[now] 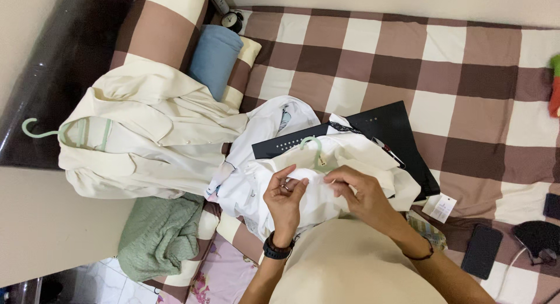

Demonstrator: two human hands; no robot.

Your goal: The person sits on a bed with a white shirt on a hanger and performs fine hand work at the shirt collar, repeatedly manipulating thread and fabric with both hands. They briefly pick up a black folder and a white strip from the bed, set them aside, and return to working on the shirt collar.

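Shirt (326,164) on folder (391,135); jacket (146,135) left.

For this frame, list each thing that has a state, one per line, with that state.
Left hand: pinching the white fabric garment.
Right hand: pinching the same garment.
White fabric garment: crumpled, on a pale green hanger.
Cream jacket: on a hanger, laid flat.
Green knitted cloth: bunched, hanging over the bed edge.
Black flat box: closed, partly covered.
Dark phone: screen off.
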